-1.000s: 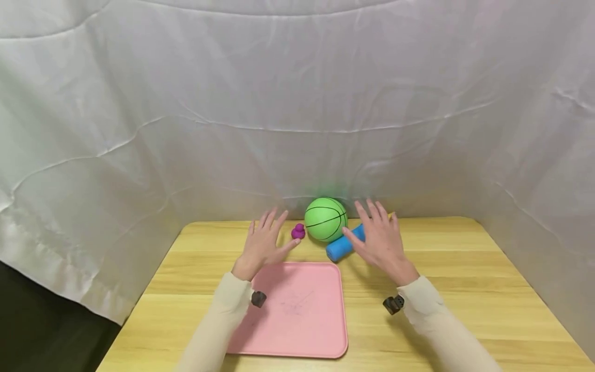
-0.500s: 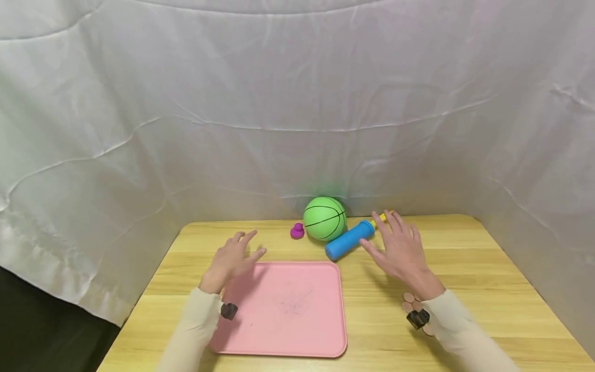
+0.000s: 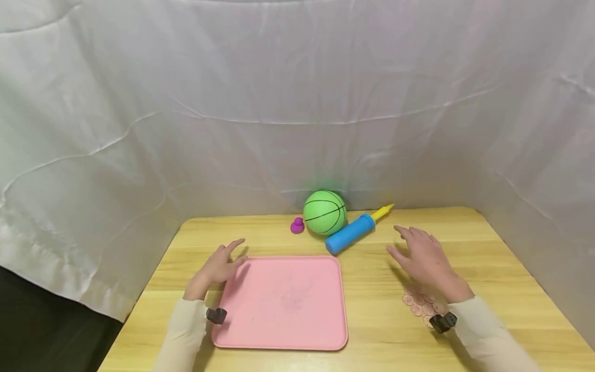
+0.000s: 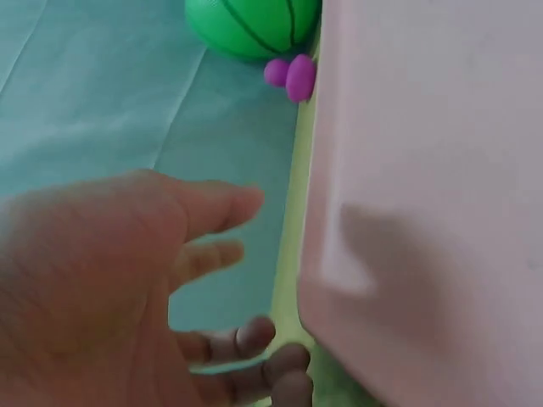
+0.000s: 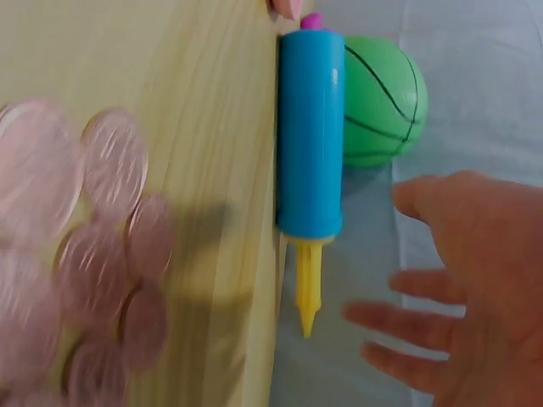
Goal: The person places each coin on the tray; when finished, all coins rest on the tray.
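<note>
My left hand [image 3: 218,266] hovers by the far left corner of the pink tray [image 3: 283,347], fingers relaxed, holding nothing. Off to the right, my right hand [image 3: 425,258] hangs above the table with loose, spread fingers and nothing in them. Below its wrist lies a cluster of pinkish round discs like coins [image 3: 417,310], partly hidden by the hand and wrist camera. Nearest ahead of that hand is a blue hand pump [image 3: 349,234] with a yellow nozzle [image 3: 383,212]. A green ball with black lines [image 3: 324,212] and a small purple knobbed piece [image 3: 297,226] sit beside the pump.
The wooden table [image 3: 372,320] reaches back to a pale grey curtain [image 3: 297,129], which also hangs along both sides. Ball, pump and purple piece stand near the back edge. A black area [image 3: 42,315] lies past the table's left side.
Both hands have drawn apart and back toward the body, left hand leftward, right hand rightward. The pump and the discs have come into view from behind the right arm.
</note>
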`<state>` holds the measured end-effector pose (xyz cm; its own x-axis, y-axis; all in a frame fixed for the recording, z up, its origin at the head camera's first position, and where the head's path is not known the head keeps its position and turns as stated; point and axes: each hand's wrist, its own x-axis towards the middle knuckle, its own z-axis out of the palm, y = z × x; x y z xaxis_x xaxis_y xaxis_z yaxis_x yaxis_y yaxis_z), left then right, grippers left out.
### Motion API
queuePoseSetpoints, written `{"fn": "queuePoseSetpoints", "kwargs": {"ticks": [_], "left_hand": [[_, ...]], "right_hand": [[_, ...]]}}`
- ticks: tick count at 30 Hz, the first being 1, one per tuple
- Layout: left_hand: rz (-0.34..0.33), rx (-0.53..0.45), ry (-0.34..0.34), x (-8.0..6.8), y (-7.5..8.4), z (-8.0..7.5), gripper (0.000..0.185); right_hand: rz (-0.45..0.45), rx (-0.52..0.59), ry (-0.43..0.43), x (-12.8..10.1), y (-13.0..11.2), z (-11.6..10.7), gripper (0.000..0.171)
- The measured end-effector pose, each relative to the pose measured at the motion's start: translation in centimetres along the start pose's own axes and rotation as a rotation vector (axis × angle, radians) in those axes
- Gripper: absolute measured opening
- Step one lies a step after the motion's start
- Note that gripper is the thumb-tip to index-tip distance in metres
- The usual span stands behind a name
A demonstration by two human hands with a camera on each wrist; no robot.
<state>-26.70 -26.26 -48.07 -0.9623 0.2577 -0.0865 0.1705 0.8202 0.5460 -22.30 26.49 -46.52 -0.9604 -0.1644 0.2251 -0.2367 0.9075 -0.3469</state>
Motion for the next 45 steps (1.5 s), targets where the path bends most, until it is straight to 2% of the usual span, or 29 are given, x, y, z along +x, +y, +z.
{"fn": "queuePoseSetpoints", "kwargs": {"ticks": [4,9,14,19,26,33,37,43,45], "left_hand": [[-0.006,-0.123,-0.05,-0.4,-1.0,-0.1,0.055],[-0.032,-0.21,-0.055,-0.6,-1.7,0.1,0.039],[-0.074,-0.273,-0.056,-0.9,-2.3,0.4,0.036],[-0.036,-0.321,-0.056,-1.3,-2.9,0.6,0.042],[0.03,-0.323,-0.032,-1.4,-3.2,0.9,0.044],[0.055,-0.287,0.026,-1.4,-3.6,1.2,0.017],[0.049,-0.29,0.045,-1.4,-3.8,1.2,0.017],[0.014,-0.317,0.0,-1.8,-3.8,1.0,0.023],[0.024,-0.313,-0.015,-1.8,-3.7,0.9,0.024]], "right_hand": [[-0.014,0.088,-0.058,-1.0,1.3,-0.9,0.048],[-0.026,0.196,-0.13,-2.7,3.8,-1.6,0.037],[-0.055,0.231,-0.153,-4.2,5.8,-1.5,0.033],[-0.041,0.218,-0.178,-5.0,6.4,-1.2,0.032],[-0.038,0.211,-0.205,-5.7,6.4,-0.7,0.027],[-0.039,0.203,-0.213,-6.2,6.5,-0.3,0.017],[-0.049,0.141,-0.188,-6.2,6.3,-0.1,0.017],[-0.05,0.098,-0.186,-6.0,5.8,0.1,0.014],[-0.042,0.102,-0.191,-5.9,5.7,0.1,0.014]]}}
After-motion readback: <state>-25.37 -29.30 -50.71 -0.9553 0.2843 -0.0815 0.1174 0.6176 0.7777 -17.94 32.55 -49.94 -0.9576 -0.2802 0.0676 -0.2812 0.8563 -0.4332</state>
